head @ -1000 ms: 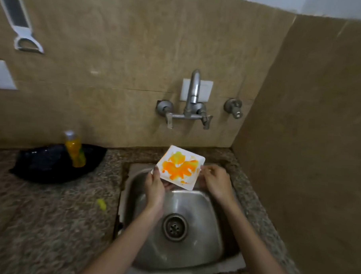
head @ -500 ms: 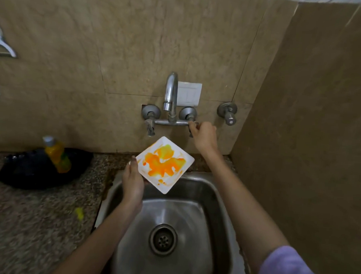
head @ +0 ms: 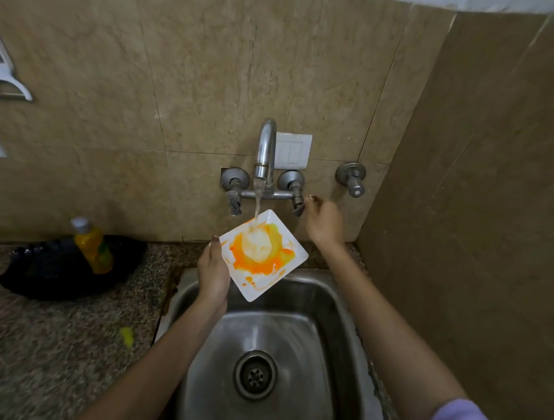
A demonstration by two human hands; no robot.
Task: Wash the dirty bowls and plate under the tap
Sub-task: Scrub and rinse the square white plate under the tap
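Note:
A square white plate [head: 268, 274] smeared with orange and yellow sauce is tilted over the back of the steel sink [head: 338, 311]. My left hand [head: 214, 275] grips its left edge. Water runs from the chrome tap [head: 267, 149] onto the plate's middle, where a pale patch shows among the sauce. My right hand [head: 324, 223] is at the tap's right handle [head: 297, 202], with the fingers curled beside it. No bowls are in view.
A yellow bottle [head: 93, 246] stands in a black dish [head: 44, 272] on the granite counter at the left. A small yellow scrap [head: 126, 335] lies near the sink's left rim. A second valve [head: 353, 179] sticks out of the wall at the right. A tiled side wall closes off the right.
My right hand left the plate and went up to the tap's right handle. Water now runs onto the plate, which my left hand holds alone, and it has washed a pale patch in the sauce.

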